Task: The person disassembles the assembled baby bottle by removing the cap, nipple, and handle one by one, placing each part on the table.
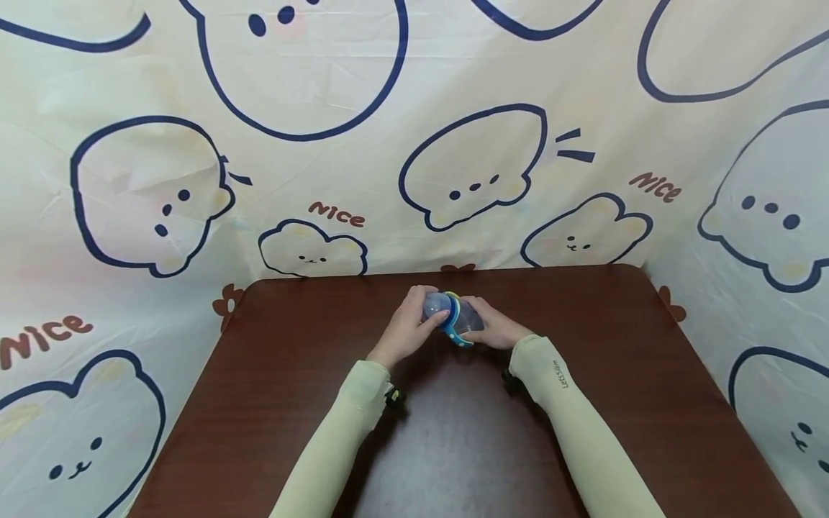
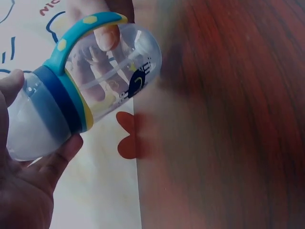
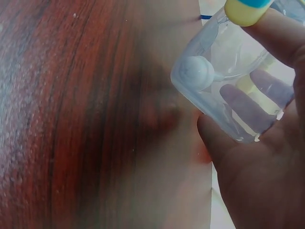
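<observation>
Over the far part of the surface (image 1: 440,460), I hold the bottle (image 1: 453,316) sideways, left grip (image 1: 409,322) curled round its domed cap (image 2: 35,121), right grip (image 1: 499,327) round the clear body (image 2: 114,71), probably light, stiff and slick, so the handle (image 2: 68,40) likely holds best.

"Nice" on backdrop (image 1: 382,173), "LetsSlim" on right sleeve (image 1: 579,421)

Brown tabletop (image 1: 648,388) is gleaming; pale sheeting (image 1: 372,169) is hanging behind it, showing blue cartoon outlines (image 1: 298,136), brown "Nice" lettering (image 1: 337,214).
</observation>
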### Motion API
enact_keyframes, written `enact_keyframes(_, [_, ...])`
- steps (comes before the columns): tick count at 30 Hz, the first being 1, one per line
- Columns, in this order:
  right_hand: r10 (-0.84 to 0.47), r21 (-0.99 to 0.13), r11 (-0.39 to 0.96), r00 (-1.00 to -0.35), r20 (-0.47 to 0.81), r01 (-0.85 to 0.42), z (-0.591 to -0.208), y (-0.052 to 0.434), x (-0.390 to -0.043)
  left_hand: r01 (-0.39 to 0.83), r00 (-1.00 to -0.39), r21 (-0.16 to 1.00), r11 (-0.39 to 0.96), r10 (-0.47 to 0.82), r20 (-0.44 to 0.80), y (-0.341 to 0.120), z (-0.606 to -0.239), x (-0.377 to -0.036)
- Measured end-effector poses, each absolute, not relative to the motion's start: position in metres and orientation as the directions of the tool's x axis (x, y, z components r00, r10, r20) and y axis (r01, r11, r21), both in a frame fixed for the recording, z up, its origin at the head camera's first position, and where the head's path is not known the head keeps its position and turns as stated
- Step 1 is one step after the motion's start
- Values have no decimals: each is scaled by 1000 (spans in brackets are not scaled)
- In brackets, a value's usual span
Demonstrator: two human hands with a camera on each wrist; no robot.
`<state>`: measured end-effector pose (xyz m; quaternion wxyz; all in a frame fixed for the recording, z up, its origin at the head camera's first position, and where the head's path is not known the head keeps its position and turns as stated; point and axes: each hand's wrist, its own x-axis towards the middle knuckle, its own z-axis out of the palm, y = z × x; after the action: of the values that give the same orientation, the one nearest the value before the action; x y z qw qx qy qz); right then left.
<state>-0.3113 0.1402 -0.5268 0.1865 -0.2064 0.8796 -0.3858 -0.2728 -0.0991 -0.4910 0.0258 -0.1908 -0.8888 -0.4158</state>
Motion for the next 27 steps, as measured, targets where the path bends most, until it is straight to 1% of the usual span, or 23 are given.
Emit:
enact_keyframes(9, [-479,-739,647,-854,-202,-188,-528,137,-307,332,-941,738,587,262,215,-94,-500,-268])
enact_keyframes(18, [-527,-739,627,-833,-168,-247,-528,140,-313,329,-944,755,567,225,242,-90,-500,-268])
enact_keyframes(27, [-517,-722,648,-836,-185,-241,-519,140,-315,304,-953,775,554,180,245,-87,-499,-268])
